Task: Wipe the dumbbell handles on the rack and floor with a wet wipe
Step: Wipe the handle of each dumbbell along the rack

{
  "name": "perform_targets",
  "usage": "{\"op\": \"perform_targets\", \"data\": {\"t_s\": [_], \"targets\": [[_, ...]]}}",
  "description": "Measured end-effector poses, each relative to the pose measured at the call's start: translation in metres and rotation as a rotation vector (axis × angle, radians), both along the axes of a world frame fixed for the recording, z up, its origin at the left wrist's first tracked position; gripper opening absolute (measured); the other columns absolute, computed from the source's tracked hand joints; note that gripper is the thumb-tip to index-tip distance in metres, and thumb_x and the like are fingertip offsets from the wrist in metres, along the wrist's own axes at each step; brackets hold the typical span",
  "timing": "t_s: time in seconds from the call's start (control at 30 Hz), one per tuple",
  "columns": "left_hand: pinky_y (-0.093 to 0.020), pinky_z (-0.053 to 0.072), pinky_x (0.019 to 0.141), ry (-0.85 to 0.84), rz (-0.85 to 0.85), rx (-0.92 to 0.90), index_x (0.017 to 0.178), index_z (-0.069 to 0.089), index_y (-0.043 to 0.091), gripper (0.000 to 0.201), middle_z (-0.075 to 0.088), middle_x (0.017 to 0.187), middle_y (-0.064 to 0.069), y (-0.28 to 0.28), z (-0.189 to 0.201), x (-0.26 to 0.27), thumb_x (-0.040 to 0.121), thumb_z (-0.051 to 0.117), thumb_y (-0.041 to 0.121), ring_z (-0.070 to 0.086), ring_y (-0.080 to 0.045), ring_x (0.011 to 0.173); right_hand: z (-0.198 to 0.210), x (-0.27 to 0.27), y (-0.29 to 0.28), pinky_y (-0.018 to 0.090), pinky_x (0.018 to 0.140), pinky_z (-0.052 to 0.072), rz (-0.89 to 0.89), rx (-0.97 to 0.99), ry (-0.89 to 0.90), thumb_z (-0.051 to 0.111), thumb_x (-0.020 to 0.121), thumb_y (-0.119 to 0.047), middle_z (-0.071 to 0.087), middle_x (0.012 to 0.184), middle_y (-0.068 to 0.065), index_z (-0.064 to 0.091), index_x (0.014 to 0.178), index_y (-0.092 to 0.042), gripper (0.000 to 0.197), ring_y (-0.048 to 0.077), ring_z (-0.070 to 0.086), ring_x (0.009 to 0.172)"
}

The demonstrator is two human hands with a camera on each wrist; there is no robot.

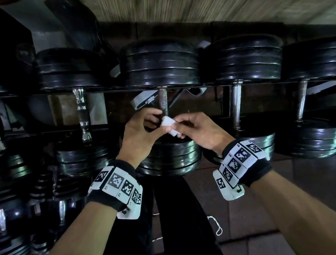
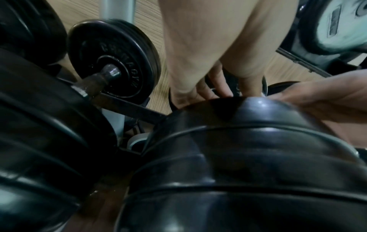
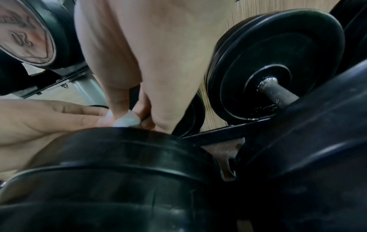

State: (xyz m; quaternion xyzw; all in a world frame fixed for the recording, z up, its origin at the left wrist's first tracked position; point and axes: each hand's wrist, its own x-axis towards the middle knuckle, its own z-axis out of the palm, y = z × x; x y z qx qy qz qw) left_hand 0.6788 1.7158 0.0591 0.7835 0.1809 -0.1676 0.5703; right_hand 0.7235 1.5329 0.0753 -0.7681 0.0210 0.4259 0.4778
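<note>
A row of black-plated dumbbells lies on the rack (image 1: 119, 89), handles pointing toward me. In front of the knurled middle dumbbell handle (image 1: 163, 100) both hands meet on a small folded white wet wipe (image 1: 167, 123). My right hand (image 1: 175, 126) pinches the wipe (image 3: 127, 120) between thumb and fingers. My left hand (image 1: 159, 117) pinches its left edge with curled thumb and forefinger. The wipe sits at the handle's near end, just above the near plate (image 1: 169, 157). In the left wrist view that near plate (image 2: 248, 141) hides the wipe.
Neighbouring dumbbell handles stand left (image 1: 82, 114) and right (image 1: 236, 105) of the middle one. Smaller dumbbells fill a lower tier at the left (image 1: 13, 232). My dark trousers (image 1: 181, 217) and a white cord (image 1: 217, 226) on the floor lie below.
</note>
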Motion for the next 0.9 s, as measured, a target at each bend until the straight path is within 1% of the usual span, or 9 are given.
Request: {"op": "perform_targets", "data": {"t_s": [0.13, 0.27, 0.37, 0.43, 0.53, 0.6, 0.67, 0.77, 0.9], "targets": [[-0.043, 0.043, 0.101, 0.083, -0.003, 0.263, 0.104, 0.063, 0.039, 0.033, 0.065, 0.086, 0.024, -0.007, -0.012, -0.001, 0.078, 0.071, 0.058, 0.062, -0.004, 0.098, -0.006, 0.004, 0.005, 0.017, 0.068, 0.051, -0.04, 0.094, 0.042, 0.055, 0.102, -0.017, 0.073, 0.091, 0.003, 0.066, 0.108, -0.008, 0.015, 0.007, 0.068, 0.077], [-0.044, 0.039, 0.106, 0.154, 0.203, 0.236, 0.088, 0.062, 0.043, 0.037, 0.067, 0.084, 0.025, -0.011, -0.025, -0.006, 0.073, 0.062, 0.077, 0.063, -0.002, 0.097, -0.016, 0.019, 0.006, 0.018, 0.062, 0.049, -0.185, 0.157, 0.07, 0.056, 0.101, -0.011, 0.071, 0.079, 0.006, 0.066, 0.099, -0.005, 0.011, 0.009, 0.062, 0.064], [-0.048, 0.041, 0.105, 0.145, 0.336, 0.212, 0.075, 0.057, 0.04, 0.025, 0.064, 0.074, 0.024, -0.014, -0.031, -0.009, 0.086, 0.06, 0.063, 0.064, -0.006, 0.088, -0.033, 0.038, 0.009, 0.016, 0.056, 0.047, -0.338, -0.011, 0.005, 0.054, 0.102, -0.01, 0.069, 0.069, 0.002, 0.064, 0.089, -0.012, 0.016, 0.005, 0.059, 0.052], [-0.048, 0.039, 0.106, 0.146, 0.385, 0.207, 0.073, 0.056, 0.042, 0.018, 0.063, 0.068, 0.025, -0.016, -0.033, -0.009, 0.089, 0.058, 0.051, 0.062, -0.005, 0.082, -0.049, 0.049, 0.015, 0.019, 0.056, 0.05, -0.284, -0.151, -0.049, 0.055, 0.102, -0.016, 0.07, 0.074, 0.006, 0.061, 0.082, -0.018, 0.02, 0.007, 0.062, 0.055], [-0.049, 0.042, 0.103, 0.148, 0.399, 0.178, 0.071, 0.057, 0.051, 0.013, 0.061, 0.068, 0.036, -0.014, -0.038, -0.01, 0.08, 0.049, 0.044, 0.062, -0.001, 0.079, -0.066, 0.063, 0.03, 0.046, 0.082, 0.059, -0.074, -0.315, -0.143, 0.057, 0.096, -0.025, 0.069, 0.086, 0.01, 0.065, 0.077, -0.021, 0.021, 0.027, 0.069, 0.082], [-0.049, 0.043, 0.102, 0.131, 0.405, 0.15, 0.073, 0.058, 0.051, 0.014, 0.064, 0.067, 0.031, -0.013, -0.039, -0.01, 0.075, 0.045, 0.045, 0.065, -0.007, 0.082, -0.065, 0.07, 0.039, 0.051, 0.088, 0.056, 0.041, -0.36, -0.161, 0.052, 0.097, -0.02, 0.069, 0.097, 0.019, 0.068, 0.089, -0.01, 0.021, 0.037, 0.068, 0.094], [-0.05, 0.043, 0.101, 0.118, 0.399, 0.153, 0.074, 0.058, 0.045, 0.017, 0.066, 0.066, 0.023, -0.014, -0.039, -0.011, 0.074, 0.041, 0.045, 0.066, -0.009, 0.083, -0.057, 0.074, 0.042, 0.05, 0.088, 0.056, 0.083, -0.339, -0.169, 0.049, 0.099, -0.016, 0.067, 0.098, 0.021, 0.067, 0.097, 0.0, 0.025, 0.036, 0.067, 0.094], [-0.052, 0.045, 0.099, 0.102, 0.411, 0.134, 0.076, 0.059, 0.048, 0.021, 0.067, 0.068, 0.022, -0.014, -0.041, -0.012, 0.073, 0.038, 0.048, 0.066, -0.009, 0.08, -0.05, 0.071, 0.035, 0.044, 0.089, 0.058, -0.027, -0.181, -0.112, 0.048, 0.103, -0.01, 0.062, 0.089, 0.014, 0.064, 0.107, 0.009, 0.026, 0.026, 0.064, 0.086], [-0.056, 0.046, 0.097, 0.074, 0.433, 0.114, 0.077, 0.059, 0.054, 0.023, 0.067, 0.067, 0.026, -0.014, -0.043, -0.013, 0.074, 0.038, 0.045, 0.068, -0.01, 0.077, -0.046, 0.062, 0.03, 0.037, 0.079, 0.062, -0.131, -0.128, -0.185, 0.05, 0.103, -0.01, 0.065, 0.087, 0.013, 0.066, 0.106, 0.009, 0.025, 0.03, 0.07, 0.083]]}}
